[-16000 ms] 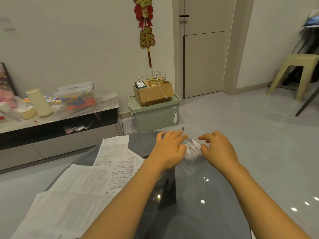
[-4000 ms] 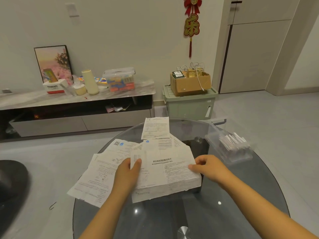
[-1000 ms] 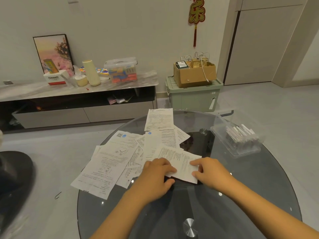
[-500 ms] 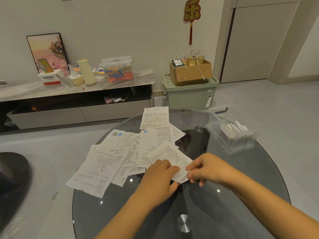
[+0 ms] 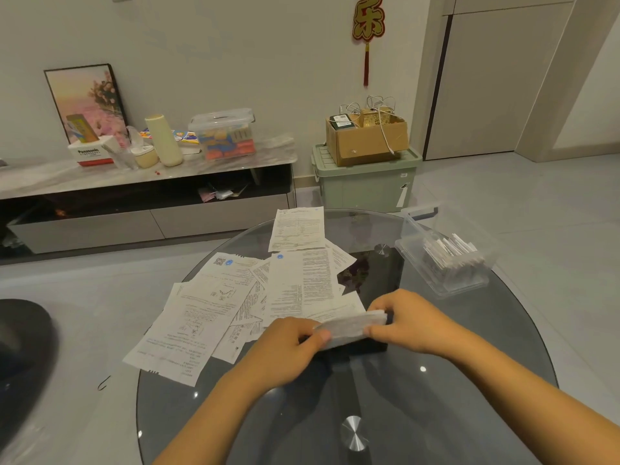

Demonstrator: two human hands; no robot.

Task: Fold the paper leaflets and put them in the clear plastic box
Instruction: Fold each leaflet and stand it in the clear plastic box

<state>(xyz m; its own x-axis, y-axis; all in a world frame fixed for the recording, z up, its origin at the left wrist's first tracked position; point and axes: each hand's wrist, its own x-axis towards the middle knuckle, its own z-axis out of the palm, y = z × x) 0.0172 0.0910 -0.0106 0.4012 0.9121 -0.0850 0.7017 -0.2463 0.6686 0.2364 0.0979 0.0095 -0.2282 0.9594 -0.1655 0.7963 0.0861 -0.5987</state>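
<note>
A folded leaflet (image 5: 349, 327), now a narrow white strip, is held just above the round glass table (image 5: 419, 397). My left hand (image 5: 288, 347) pinches its left end and my right hand (image 5: 409, 325) pinches its right end. Several unfolded printed leaflets (image 5: 235, 303) lie spread over the table's left and far side. The clear plastic box (image 5: 443, 256) stands open at the table's right far edge, with several folded leaflets standing inside it.
Beyond the table are a low TV cabinet (image 5: 144, 196) with clutter on top, a green storage bin (image 5: 365, 182) carrying a cardboard box, and a door. A dark chair (image 5: 23, 357) sits at the left. A round metal disc (image 5: 352, 431) shows under the glass.
The leaflet, pressed flat on the table a second ago, has been folded narrower and lifted slightly; both hands now pinch its ends.
</note>
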